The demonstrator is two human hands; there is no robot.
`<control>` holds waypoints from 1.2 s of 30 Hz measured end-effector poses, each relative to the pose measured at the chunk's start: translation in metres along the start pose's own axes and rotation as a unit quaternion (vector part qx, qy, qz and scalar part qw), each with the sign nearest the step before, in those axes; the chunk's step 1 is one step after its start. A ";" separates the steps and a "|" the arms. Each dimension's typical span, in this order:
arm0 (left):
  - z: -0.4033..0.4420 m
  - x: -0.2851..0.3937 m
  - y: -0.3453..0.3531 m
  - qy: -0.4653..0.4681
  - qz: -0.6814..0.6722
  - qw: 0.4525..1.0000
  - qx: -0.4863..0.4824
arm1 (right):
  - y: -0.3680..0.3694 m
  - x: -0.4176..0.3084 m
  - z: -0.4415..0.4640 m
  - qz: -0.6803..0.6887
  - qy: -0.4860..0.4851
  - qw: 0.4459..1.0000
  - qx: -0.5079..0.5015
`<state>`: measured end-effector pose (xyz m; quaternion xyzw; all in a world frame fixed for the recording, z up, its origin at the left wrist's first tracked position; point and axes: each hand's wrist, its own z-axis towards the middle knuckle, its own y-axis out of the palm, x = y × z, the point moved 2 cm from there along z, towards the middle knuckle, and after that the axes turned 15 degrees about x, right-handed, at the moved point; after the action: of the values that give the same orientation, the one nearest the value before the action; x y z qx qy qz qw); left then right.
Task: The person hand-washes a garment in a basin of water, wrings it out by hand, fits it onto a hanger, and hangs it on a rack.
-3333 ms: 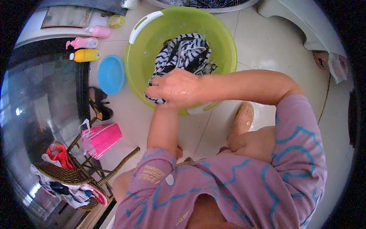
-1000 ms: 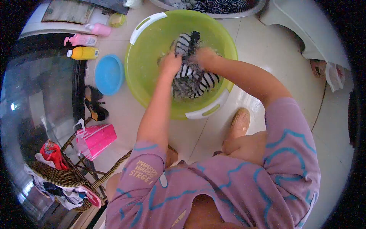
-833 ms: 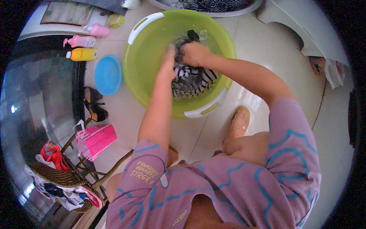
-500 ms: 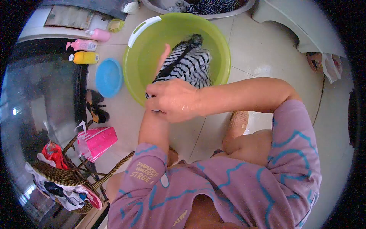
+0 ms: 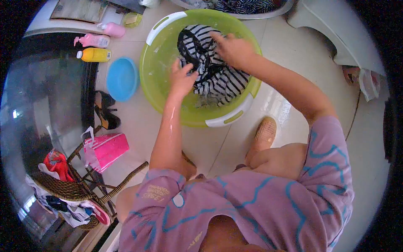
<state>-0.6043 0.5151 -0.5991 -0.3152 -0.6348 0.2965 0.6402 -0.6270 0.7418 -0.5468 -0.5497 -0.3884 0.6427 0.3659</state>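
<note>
A wet black-and-white striped garment (image 5: 224, 84) lies bunched in the green basin (image 5: 157, 98), which has white handles and some water in it. At the garment's left edge is my left hand (image 5: 183, 80), its thumb and fingers spread apart. Water glistens on that forearm. My right hand (image 5: 234, 51) reaches over the upper right part of the garment, fingers stretched out and apart. Its fingertips are at the striped cloth; whether they press on it I cannot tell. Neither hand is closed around the fabric.
Left of the basin stand a light blue bowl (image 5: 121, 80), a yellow bottle (image 5: 94, 55) and pink pump bottles (image 5: 94, 40). Black heeled shoes (image 5: 107, 111), a pink bag (image 5: 107, 150) and a wicker chair (image 5: 63, 187) with clothes lie nearer. A metal tub (image 5: 252, 16) holds dark striped cloth behind.
My right hand has left my left forearm and moved up over the garment. My left hand has spread its fingers beside the cloth. The garment is shifted and more spread out.
</note>
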 end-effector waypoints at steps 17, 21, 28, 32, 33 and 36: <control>0.012 -0.014 0.012 -0.080 -0.129 0.988 -0.006 | 0.042 -0.013 0.023 0.009 -0.100 0.977 -0.187; 0.008 -0.008 -0.010 -0.123 -0.164 0.978 0.041 | -0.027 -0.042 0.023 0.064 -0.184 0.980 -0.032; -0.011 -0.001 -0.049 -0.197 -0.293 0.920 0.167 | -0.179 -0.140 0.013 0.149 -0.239 0.945 0.168; -0.003 -0.006 -0.068 -0.215 -0.339 0.896 0.191 | -0.246 -0.212 0.005 0.264 -0.078 0.953 0.128; 0.003 -0.011 -0.064 -0.204 -0.346 0.891 0.212 | -0.255 -0.232 0.000 0.159 -0.104 0.964 0.184; 0.007 -0.008 -0.064 -0.174 -0.404 0.872 0.215 | -0.278 -0.269 -0.005 0.013 -0.214 0.937 0.277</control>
<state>-0.6131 0.4690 -0.5547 0.1710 -0.7284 0.1913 0.6353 -0.5760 0.6208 -0.1829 -0.2814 -0.2565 0.8320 0.4036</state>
